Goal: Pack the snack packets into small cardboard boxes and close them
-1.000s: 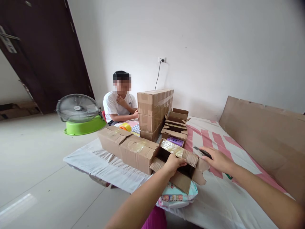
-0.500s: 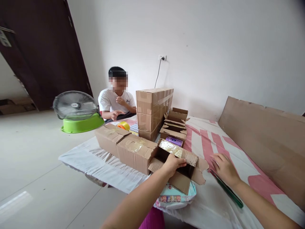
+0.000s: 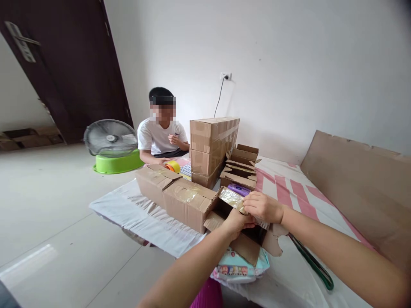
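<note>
Two bare hands are set on an open cardboard box [image 3: 245, 244], which is placed at the near edge of the cloth-covered worktop [image 3: 289, 273]. The box's flap edge is gripped by the bent fingers of the left hand [image 3: 239, 223]. The fingers of the right hand [image 3: 265, 207] are curled against the far flap, just beyond the left hand – whether it is pinched cannot be told, since the thumb is hidden.

The box's mouth is turned upward, and its long axis is slanted from far left to near right. It is aligned with two closed boxes [image 3: 175, 188], by which the row is continued leftward. One flap is spread toward the wearer and another is pointed right; the far flap is covered with shiny tape. A pale blue packet [image 3: 236, 265] is partly covered by the near flap.

A long dark-green tool [image 3: 316, 265] is left lying on the worktop, its far end partly hidden by the right forearm – its length is angled toward the near right. Behind the box, a purple packet [image 3: 239, 190] is seen, then open boxes [image 3: 245, 156] beside a tall taped stack [image 3: 208, 147]. A yellow tape roll [image 3: 174, 166] is placed near a seated person in a white shirt [image 3: 157, 139].
</note>
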A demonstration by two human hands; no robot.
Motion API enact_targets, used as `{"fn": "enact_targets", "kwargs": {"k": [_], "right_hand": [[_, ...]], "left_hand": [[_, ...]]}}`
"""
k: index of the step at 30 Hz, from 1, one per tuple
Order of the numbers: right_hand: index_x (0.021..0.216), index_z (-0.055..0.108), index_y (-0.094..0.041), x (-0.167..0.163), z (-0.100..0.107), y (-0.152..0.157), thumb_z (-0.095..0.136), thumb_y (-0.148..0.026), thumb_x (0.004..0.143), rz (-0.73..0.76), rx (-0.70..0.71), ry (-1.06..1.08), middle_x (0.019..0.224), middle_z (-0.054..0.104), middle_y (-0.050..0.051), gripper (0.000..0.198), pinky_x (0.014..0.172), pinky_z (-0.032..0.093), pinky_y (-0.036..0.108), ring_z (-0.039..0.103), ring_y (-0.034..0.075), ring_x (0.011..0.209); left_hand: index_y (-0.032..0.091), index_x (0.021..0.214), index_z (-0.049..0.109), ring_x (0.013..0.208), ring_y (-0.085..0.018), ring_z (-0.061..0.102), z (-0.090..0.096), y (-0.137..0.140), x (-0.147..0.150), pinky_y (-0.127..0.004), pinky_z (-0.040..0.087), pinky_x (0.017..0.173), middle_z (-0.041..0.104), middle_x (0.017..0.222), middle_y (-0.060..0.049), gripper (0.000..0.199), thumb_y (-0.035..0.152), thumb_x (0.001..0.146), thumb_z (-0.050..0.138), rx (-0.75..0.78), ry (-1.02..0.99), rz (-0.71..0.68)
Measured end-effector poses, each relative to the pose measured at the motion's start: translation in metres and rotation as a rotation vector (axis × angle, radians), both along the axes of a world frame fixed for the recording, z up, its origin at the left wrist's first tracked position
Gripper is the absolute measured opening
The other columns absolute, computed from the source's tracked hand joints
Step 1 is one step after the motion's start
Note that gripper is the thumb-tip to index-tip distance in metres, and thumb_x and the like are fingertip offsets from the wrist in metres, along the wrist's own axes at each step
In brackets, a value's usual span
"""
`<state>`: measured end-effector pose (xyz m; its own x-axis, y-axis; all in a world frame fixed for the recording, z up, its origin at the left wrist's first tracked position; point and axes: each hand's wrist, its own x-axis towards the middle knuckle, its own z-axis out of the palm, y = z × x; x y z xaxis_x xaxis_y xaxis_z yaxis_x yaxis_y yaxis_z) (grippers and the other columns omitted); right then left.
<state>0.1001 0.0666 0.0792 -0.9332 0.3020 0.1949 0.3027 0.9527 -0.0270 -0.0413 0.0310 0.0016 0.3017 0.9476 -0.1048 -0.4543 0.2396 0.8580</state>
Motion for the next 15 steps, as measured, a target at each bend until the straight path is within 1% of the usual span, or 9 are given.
{"fn": "enact_targets", "kwargs": {"k": [2,5,10,15], "right_hand": [[0.09,0.067,-0.017,-0.001,-0.0009,0.0027,0.041,-0.02,0.093,-0.041,0.0,0.018,0.096,0.07,0.013,0.026,0.093,0.047,0.045,0.061,0.024,0.098],[0.089,0.066,-0.016,-0.0029,-0.0029,0.0041,0.042,-0.017,0.09,-0.109,-0.004,0.059,0.092,0.069,0.013,0.024,0.085,0.049,0.041,0.06,0.024,0.09],[0.084,0.065,-0.018,-0.0064,-0.0052,0.0032,0.048,-0.015,0.084,-0.21,-0.033,0.128,0.086,0.07,0.01,0.018,0.083,0.047,0.039,0.059,0.023,0.085],[0.078,0.064,-0.019,-0.0082,-0.002,0.0002,0.05,-0.011,0.078,-0.343,-0.08,0.191,0.082,0.069,0.006,0.016,0.079,0.047,0.034,0.061,0.02,0.08]], "left_hand": [[0.014,0.084,0.063,0.057,-0.012,0.062,-0.0013,0.0004,0.0009,-0.026,0.052,0.058,0.063,0.065,0.002,0.049,0.014,0.042,0.089,0.001,-0.005,-0.004],[0.013,0.081,0.063,0.057,-0.013,0.063,-0.0027,0.0012,0.0019,-0.027,0.053,0.059,0.064,0.065,0.0,0.05,0.017,0.04,0.091,0.0,-0.006,-0.011],[0.012,0.082,0.063,0.056,-0.013,0.063,-0.0015,0.0017,0.0014,-0.027,0.053,0.058,0.065,0.064,0.0,0.05,0.015,0.041,0.092,-0.012,0.007,-0.006],[0.011,0.084,0.065,0.055,-0.012,0.063,0.0032,0.0009,0.0003,-0.025,0.054,0.057,0.065,0.064,0.0,0.048,0.012,0.043,0.09,-0.029,0.013,-0.01]]}}
